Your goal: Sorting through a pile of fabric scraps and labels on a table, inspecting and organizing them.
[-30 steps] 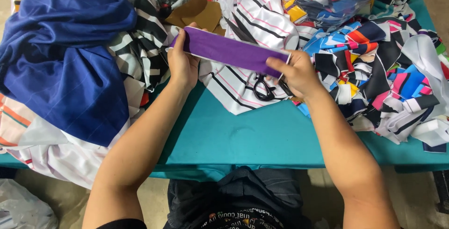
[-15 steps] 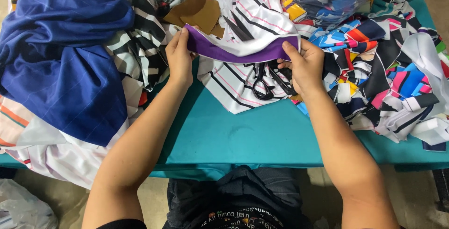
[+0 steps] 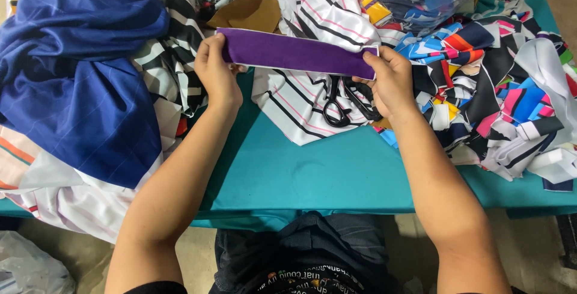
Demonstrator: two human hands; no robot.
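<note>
I am holding a flat, soft purple fabric strip [image 3: 297, 52] stretched level above the far middle of the teal table [image 3: 324, 174]. My left hand [image 3: 215, 72] is pinching its left end, my right hand [image 3: 389, 81] its right end, fingers clamped on the cloth. Black scissors [image 3: 342, 103] are lying on striped white fabric [image 3: 312, 90] beneath. Crumpled blue cloth [image 3: 78, 78] is heaping on the left, multicoloured scraps [image 3: 499, 90] on the right, both running out of view.

Purple fabric strip [image 3: 297, 52], white striped cloth [image 3: 318, 6], navy cloth [image 3: 78, 78], teal table [image 3: 324, 174].
</note>
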